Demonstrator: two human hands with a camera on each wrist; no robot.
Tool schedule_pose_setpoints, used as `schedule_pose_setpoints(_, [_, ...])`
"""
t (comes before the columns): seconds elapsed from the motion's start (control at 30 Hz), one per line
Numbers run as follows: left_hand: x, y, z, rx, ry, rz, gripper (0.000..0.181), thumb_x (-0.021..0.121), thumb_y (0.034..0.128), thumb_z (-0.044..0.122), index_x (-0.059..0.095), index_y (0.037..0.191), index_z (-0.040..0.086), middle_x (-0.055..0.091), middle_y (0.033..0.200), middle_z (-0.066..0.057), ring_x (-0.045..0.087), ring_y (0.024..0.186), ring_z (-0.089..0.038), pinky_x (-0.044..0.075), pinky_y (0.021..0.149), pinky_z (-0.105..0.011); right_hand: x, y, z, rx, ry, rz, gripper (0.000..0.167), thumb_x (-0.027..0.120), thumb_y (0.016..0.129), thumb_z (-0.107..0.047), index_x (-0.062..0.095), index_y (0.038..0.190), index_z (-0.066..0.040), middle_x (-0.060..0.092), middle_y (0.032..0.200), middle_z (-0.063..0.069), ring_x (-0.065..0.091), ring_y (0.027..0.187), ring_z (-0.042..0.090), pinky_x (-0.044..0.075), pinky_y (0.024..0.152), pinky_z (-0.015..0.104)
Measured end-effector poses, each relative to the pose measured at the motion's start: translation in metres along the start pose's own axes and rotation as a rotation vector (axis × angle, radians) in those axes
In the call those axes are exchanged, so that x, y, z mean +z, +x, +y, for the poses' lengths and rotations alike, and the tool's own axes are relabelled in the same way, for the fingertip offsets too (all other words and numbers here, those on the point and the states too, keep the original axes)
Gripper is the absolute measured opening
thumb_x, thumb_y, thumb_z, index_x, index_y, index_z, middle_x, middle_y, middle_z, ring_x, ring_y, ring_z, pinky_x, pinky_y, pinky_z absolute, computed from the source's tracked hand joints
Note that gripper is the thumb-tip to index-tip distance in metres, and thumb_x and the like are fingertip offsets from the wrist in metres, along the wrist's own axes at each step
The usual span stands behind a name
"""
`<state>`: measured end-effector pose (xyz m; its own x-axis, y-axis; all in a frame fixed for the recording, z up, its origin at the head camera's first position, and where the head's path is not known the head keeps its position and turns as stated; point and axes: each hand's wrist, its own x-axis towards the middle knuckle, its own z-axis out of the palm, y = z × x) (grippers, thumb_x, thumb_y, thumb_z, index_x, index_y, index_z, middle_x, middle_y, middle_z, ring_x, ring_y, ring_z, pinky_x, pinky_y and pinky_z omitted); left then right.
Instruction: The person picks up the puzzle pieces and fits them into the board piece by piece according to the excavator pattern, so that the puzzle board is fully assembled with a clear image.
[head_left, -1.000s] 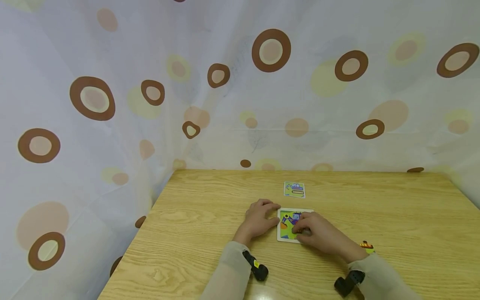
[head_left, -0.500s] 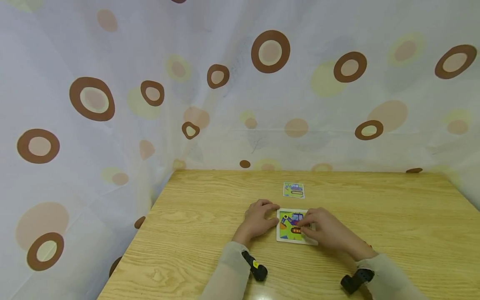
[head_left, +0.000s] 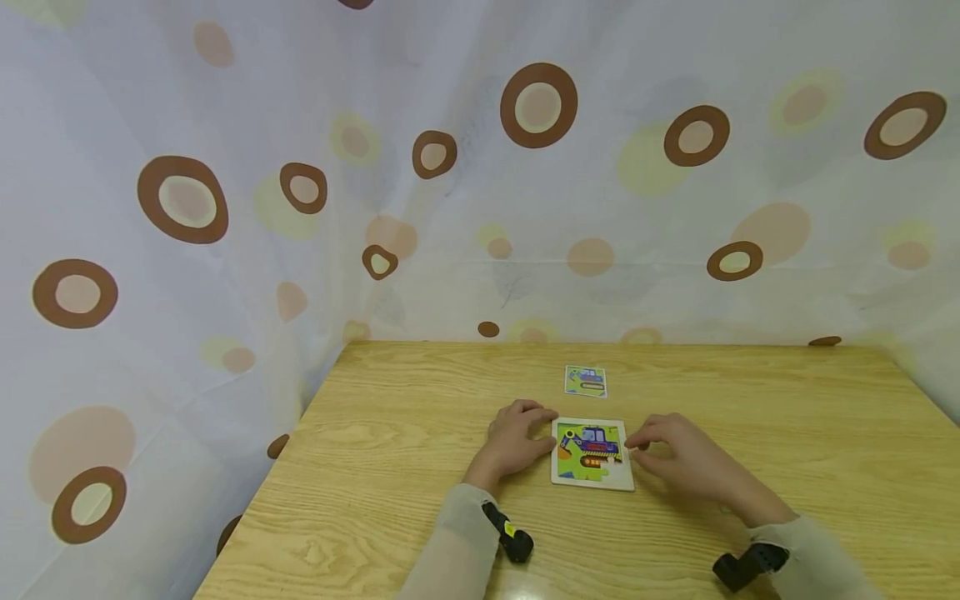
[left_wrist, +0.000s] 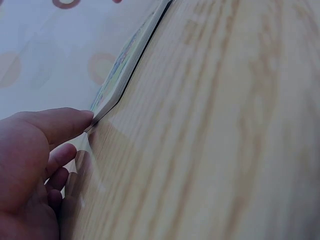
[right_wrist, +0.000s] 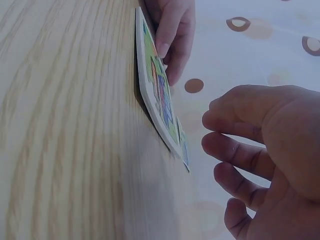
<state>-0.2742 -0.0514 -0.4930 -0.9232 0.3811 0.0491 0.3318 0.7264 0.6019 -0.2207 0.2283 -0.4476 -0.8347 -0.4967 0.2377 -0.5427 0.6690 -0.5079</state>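
A white-framed jigsaw puzzle (head_left: 594, 485) with a blue excavator picture lies flat on the table; bare white backing shows at its lower right. My left hand (head_left: 513, 447) rests at its left side, with thumb and forefinger touching the frame edge. In the left wrist view the thumb (left_wrist: 70, 125) meets the frame's corner, and the other fingers are loosely bent. Just off the right edge is my right hand (head_left: 686, 462). Its relaxed fingers (right_wrist: 240, 150) hold nothing in the right wrist view, apart from the board there.
Behind the puzzle lies a small square picture card (head_left: 585, 381) with a similar excavator. A bit of a greenish piece (head_left: 724, 508) peeks out beside my right forearm, mostly hidden. A patterned white curtain (head_left: 450, 208) hangs behind the wooden table (head_left: 405, 433).
My right hand has drawn back rightward off the puzzle, uncovering its right side. An orange-and-dark track piece now shows in the picture where the fingers were. The left hand has stayed put.
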Motion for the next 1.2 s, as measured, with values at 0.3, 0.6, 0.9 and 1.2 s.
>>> schedule_pose_setpoints(0.3, [-0.001, 0.000, 0.002, 0.001, 0.005, -0.003, 0.040, 0.065, 0.0949, 0.032, 0.063, 0.134, 0.026, 0.047, 0.141, 0.000, 0.038, 0.131, -0.027, 0.029, 0.105, -0.051, -0.015, -0.017, 0.013, 0.021, -0.004, -0.009, 0.014, 0.069, 0.093, -0.013, 0.076, 0.105, -0.010, 0.063, 0.092, -0.012, 0.059, 0.087, 0.010, 0.052, 0.074, 0.036])
schedule_pose_setpoints(0.6, [-0.002, -0.001, 0.004, -0.003, -0.007, -0.009, 0.040, 0.065, 0.0953, 0.031, 0.062, 0.135, 0.025, 0.047, 0.141, 0.000, 0.038, 0.132, -0.027, 0.028, 0.106, -0.052, -0.035, -0.033, 0.028, 0.036, 0.030, -0.067, 0.022, 0.066, 0.096, -0.019, 0.072, 0.114, -0.007, 0.064, 0.103, -0.004, 0.059, 0.092, 0.013, 0.051, 0.073, 0.033])
schedule_pose_setpoints(0.9, [-0.003, -0.003, 0.004, -0.004, -0.012, -0.008, 0.040, 0.065, 0.0956, 0.030, 0.062, 0.135, 0.024, 0.047, 0.142, -0.001, 0.037, 0.133, -0.028, 0.028, 0.106, -0.053, -0.040, -0.048, 0.044, 0.022, 0.058, -0.105, 0.027, 0.066, 0.097, -0.020, 0.069, 0.117, -0.003, 0.062, 0.106, 0.000, 0.059, 0.092, 0.010, 0.052, 0.073, 0.032])
schedule_pose_setpoints(1.2, [-0.002, -0.003, 0.004, -0.007, -0.025, -0.009, 0.040, 0.065, 0.0956, 0.030, 0.062, 0.135, 0.024, 0.046, 0.142, -0.001, 0.036, 0.133, -0.028, 0.027, 0.106, -0.053, -0.045, -0.064, 0.051, 0.057, 0.032, -0.154, 0.040, 0.070, 0.093, -0.028, 0.066, 0.123, -0.001, 0.059, 0.105, -0.004, 0.057, 0.093, 0.009, 0.050, 0.075, 0.032])
